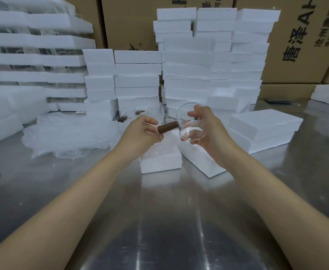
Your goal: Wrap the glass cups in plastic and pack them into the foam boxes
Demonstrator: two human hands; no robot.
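Glass cup [192, 126] is in the air above the worktop [169, 221], over the open foam box [160, 162], not wrapped yet.

Right hand [208, 133] has the bowl: fingers curled under the base, thumb up by the rim, a closed grip on glass. Left hand [142, 131] is at the free end of the brown handle [167, 127], fingers curled; looks like a light pinch, but blur there makes it hard to tell from a mere touch.

Orientation: handle sticks out to the person's left, near level, outer end a bit lower. Long axis (handle through bowl) runs left-right. Mouth tilts up and away, base down toward the palm.

Step in hand, my read: fetch a sheet, wrap. To do it well:
- keep the weight on the right hand; the handle joint is the weak spot, don't lever on it
- free the left hand for the plastic pile [68, 133], just left on the worktop
- lay bowl on sheet, fold over the mouth first, then roll toward the handle
- line the long axis up with the box cavity before lowering

Around: loose foam piece [200, 160] touching the box, closed boxes [265, 125] to the right, foam stacks [189, 71] and cartons [305, 45] behind.
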